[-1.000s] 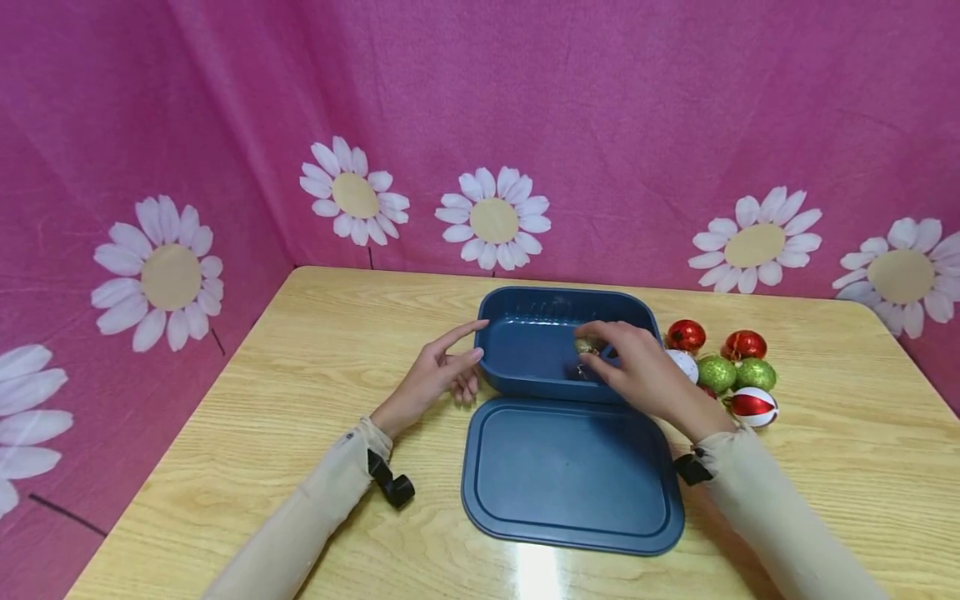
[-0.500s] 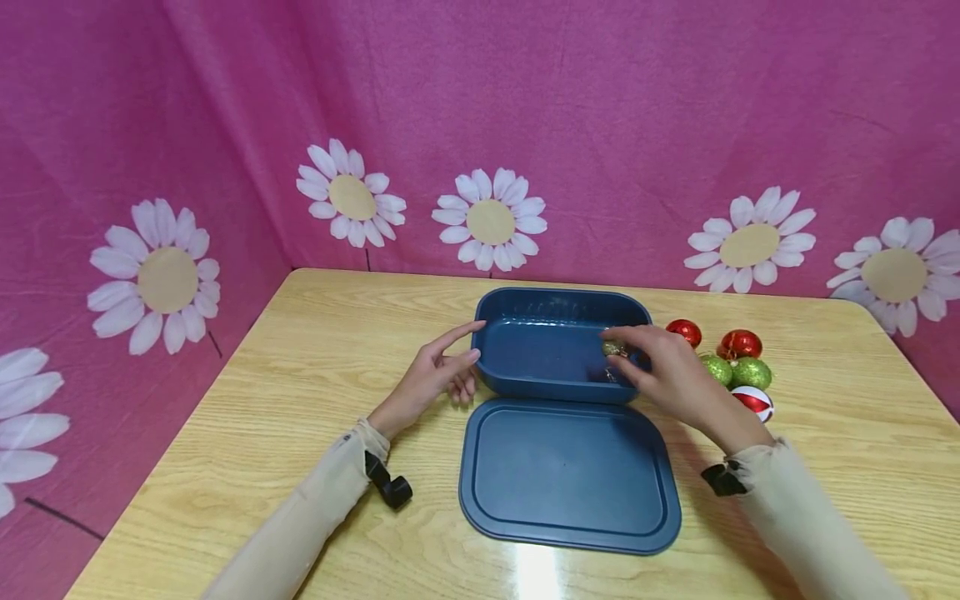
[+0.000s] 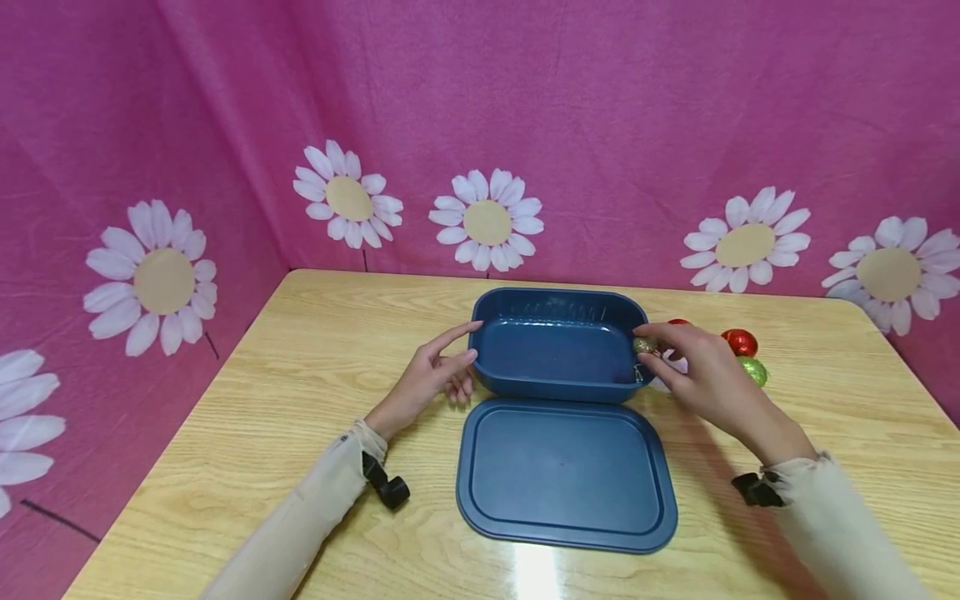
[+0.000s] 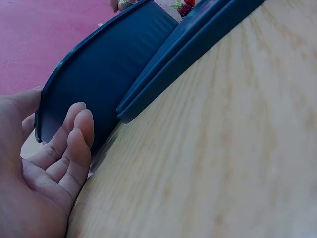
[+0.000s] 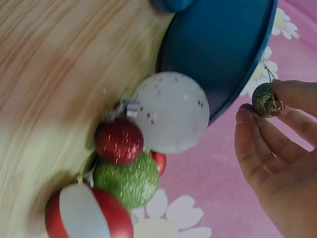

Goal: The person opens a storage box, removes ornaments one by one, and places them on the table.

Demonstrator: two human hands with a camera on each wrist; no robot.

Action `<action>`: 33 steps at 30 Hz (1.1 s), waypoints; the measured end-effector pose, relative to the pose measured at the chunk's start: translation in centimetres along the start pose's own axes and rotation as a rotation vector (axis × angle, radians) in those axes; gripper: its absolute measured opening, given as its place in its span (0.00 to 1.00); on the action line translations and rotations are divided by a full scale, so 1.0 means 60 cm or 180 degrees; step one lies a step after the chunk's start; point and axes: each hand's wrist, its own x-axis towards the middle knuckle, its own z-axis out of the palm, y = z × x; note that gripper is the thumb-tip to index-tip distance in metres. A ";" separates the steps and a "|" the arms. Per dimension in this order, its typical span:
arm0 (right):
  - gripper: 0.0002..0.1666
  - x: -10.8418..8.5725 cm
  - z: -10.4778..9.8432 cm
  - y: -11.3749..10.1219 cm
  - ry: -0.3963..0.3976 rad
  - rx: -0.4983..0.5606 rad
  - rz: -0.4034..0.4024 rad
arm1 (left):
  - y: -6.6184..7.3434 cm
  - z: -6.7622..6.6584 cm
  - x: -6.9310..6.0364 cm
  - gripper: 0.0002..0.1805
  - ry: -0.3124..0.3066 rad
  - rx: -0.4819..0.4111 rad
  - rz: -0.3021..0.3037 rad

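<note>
My right hand [image 3: 708, 371] pinches a small gold glitter bauble [image 3: 644, 345] between thumb and fingers, at the right rim of a dark blue rectangular container [image 3: 551, 387]. A thin hanging loop dangles from the bauble. In the right wrist view the gold bauble [image 5: 262, 103] appears apart from the container's wall. My left hand [image 3: 423, 379] touches the container's left end with straight index finger and thumb. Its other fingers [image 4: 79, 144] are loosely bent outside the wall. No bauble shows inside the container.
A blue lid [image 3: 566, 475] lies flat in front of the container. Right of it sit a white speckled bauble [image 5: 171, 111], a dark red one [image 5: 119, 141], a green glitter one [image 5: 126, 178], a red-and-white one [image 5: 86, 213] and a shiny red one [image 3: 740, 342]. A pink flowered cloth [image 3: 600, 125] hangs behind.
My right hand has moved right with the gold bauble, from over the container's inside to its right rim, covering more of the other baubles. My left hand has stayed on the container.
</note>
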 end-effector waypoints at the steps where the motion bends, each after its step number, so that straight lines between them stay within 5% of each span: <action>1: 0.20 -0.002 -0.003 0.002 0.0007 -0.0013 0.0013 | 0.000 0.000 -0.001 0.26 0.0002 0.0002 -0.0004; 16: 0.22 -0.032 -0.066 0.064 0.0308 -0.0046 0.0608 | -0.003 -0.002 -0.001 0.26 -0.0019 0.0010 -0.0013; 33: 0.23 -0.047 -0.037 0.146 0.0130 0.0041 0.1049 | -0.004 0.000 0.000 0.26 -0.0007 -0.0011 -0.0005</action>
